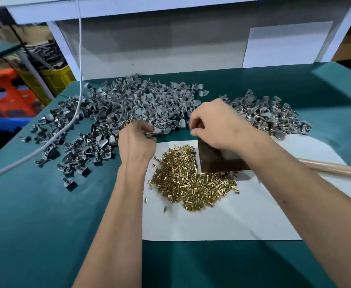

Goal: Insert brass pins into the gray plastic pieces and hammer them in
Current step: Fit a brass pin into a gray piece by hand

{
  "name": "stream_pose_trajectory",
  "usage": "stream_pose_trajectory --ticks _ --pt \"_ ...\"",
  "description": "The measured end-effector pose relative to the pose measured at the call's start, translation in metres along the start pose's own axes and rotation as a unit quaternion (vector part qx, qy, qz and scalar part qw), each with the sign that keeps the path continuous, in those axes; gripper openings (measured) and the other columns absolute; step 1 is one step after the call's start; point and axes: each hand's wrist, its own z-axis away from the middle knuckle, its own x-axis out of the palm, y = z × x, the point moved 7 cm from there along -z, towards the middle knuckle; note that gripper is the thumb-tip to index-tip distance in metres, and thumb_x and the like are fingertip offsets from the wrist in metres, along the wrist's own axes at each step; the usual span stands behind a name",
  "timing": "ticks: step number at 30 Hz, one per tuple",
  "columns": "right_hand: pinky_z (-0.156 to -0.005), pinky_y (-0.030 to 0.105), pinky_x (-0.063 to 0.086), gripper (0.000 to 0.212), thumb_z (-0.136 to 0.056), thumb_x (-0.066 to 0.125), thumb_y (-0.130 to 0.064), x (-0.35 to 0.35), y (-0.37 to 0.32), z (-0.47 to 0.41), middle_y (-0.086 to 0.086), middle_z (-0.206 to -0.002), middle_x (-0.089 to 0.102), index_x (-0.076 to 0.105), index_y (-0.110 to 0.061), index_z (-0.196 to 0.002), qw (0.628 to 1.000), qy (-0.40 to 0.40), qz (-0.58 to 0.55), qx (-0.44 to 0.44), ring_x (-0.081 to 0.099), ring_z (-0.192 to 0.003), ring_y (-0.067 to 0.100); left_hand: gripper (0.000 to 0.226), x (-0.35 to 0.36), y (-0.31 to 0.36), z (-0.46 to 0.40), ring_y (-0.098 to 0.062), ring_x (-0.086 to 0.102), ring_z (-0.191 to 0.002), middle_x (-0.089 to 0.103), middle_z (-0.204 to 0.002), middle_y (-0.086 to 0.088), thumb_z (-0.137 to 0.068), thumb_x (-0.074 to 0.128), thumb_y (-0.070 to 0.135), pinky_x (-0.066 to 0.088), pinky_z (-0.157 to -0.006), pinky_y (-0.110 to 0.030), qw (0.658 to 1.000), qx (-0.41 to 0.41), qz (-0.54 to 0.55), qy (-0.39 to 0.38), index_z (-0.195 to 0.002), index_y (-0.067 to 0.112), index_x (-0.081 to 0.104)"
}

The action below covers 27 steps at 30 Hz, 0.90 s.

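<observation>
Covering most of the green table (35, 225) is a big gray plastic pieces pile (133, 104), w/ brass pins (191, 183) heaped on white paper (222, 221) up front. Right hand (218, 125) curls over a dark block (212, 159), prob gripping it. Left hand (137, 140) pinches one gray piece (150, 134).

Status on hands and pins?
Left hand holds a gray piece. Right hand grips the block. Pins piled on paper. Nothing blocking.
</observation>
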Motion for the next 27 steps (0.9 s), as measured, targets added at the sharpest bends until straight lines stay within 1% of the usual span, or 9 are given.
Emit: stream_pose_trajectory --ticks 3,5,7,10,12,14,20,23,27 --pt "-0.082 0.04 0.06 0.01 -0.09 0.072 -0.015 0.023 -0.028 -0.011 0.005 -0.095 0.074 0.077 -0.023 -0.094 0.997 -0.044 0.043 -0.043 0.069 -0.084 0.025 0.036 0.004 0.009 -0.001 -0.02 0.067 -0.099 0.074 -0.112 -0.003 -0.08 0.077 0.001 0.056 -0.091 -0.032 0.998 0.063 -0.011 -0.019 -0.108 0.024 0.078" --pt "-0.078 0.039 0.058 0.012 -0.091 0.069 -0.01 0.035 -0.039 -0.018 0.008 -0.095 0.069 0.073 -0.018 -0.098 0.994 -0.067 0.067 -0.056 0.067 -0.083 0.028 0.038 0.007 0.016 -0.001 -0.027 0.063 -0.108 0.071 -0.116 -0.01 -0.083 0.077 0.006 0.046 -0.106 -0.042 0.993 0.107 -0.047 -0.022 -0.117 0.022 0.076" --pt "-0.075 0.037 0.055 0.012 -0.092 0.065 -0.007 0.046 -0.047 -0.023 0.008 -0.09 0.06 0.069 -0.014 -0.101 0.99 -0.089 0.089 -0.067 0.062 -0.081 0.03 0.036 0.01 0.018 -0.001 -0.03 0.059 -0.11 0.071 -0.115 -0.013 -0.087 0.073 0.012 0.038 -0.109 -0.045 0.988 0.124 -0.093 -0.029 -0.121 0.022 0.075" --pt "-0.067 0.033 0.045 0.013 -0.09 0.064 -0.004 0.055 -0.052 -0.028 0.004 -0.074 0.047 0.057 -0.015 -0.088 0.985 -0.11 0.109 -0.069 0.054 -0.073 0.029 0.028 0.009 0.013 -0.002 -0.031 0.06 -0.11 0.072 -0.111 -0.014 -0.087 0.074 0.015 0.042 -0.104 -0.044 0.989 0.111 -0.093 -0.035 -0.114 0.02 0.077" --pt "-0.066 0.033 0.046 0.017 -0.089 0.067 -0.004 0.058 -0.054 -0.028 0.003 -0.071 0.047 0.054 -0.015 -0.084 0.985 -0.123 0.098 -0.072 0.056 -0.072 0.029 0.023 0.006 0.007 -0.003 -0.031 0.064 -0.103 0.074 -0.107 -0.012 -0.085 0.077 0.014 0.049 -0.094 -0.04 0.994 0.079 -0.068 -0.037 -0.108 0.017 0.079" --pt "-0.069 0.034 0.052 0.015 -0.089 0.07 -0.007 0.059 -0.056 -0.026 0.006 -0.078 0.057 0.057 -0.015 -0.085 0.984 -0.139 0.087 -0.074 0.061 -0.076 0.03 0.019 0.004 0.004 -0.002 -0.029 0.067 -0.095 0.076 -0.101 -0.009 -0.085 0.079 0.014 0.053 -0.085 -0.037 0.997 0.05 -0.044 -0.035 -0.103 0.016 0.08" --pt "-0.082 0.037 0.058 0.01 -0.09 0.067 -0.008 0.053 -0.059 -0.013 0.009 -0.096 0.073 0.075 -0.012 -0.096 0.976 -0.184 0.068 -0.095 0.068 -0.091 0.029 0.01 -0.007 0.007 0.0 -0.022 0.07 -0.087 0.078 -0.09 -0.002 -0.082 0.082 0.017 0.057 -0.084 -0.036 1.0 0.025 0.017 -0.008 -0.093 0.017 0.082" --pt "-0.082 0.038 0.059 0.014 -0.087 0.067 -0.005 0.037 -0.056 -0.006 0.005 -0.094 0.073 0.075 -0.014 -0.093 0.985 -0.139 0.037 -0.095 0.068 -0.089 0.024 0.016 -0.008 0.008 0.0 -0.018 0.071 -0.087 0.077 -0.089 0.0 -0.081 0.079 0.01 0.058 -0.084 -0.032 0.998 0.009 0.059 -0.007 -0.094 0.018 0.081" --pt "-0.075 0.025 0.059 0.021 -0.083 0.069 -0.002 0.011 -0.039 0.009 -0.009 -0.082 0.07 0.074 -0.022 -0.082 0.991 -0.058 -0.074 -0.091 0.066 -0.076 0.004 0.011 -0.005 0.01 0.002 -0.012 0.071 -0.078 0.074 -0.075 0.008 -0.079 0.083 0.016 0.056 -0.078 -0.025 0.989 -0.036 0.141 -0.012 -0.087 0.023 0.08"
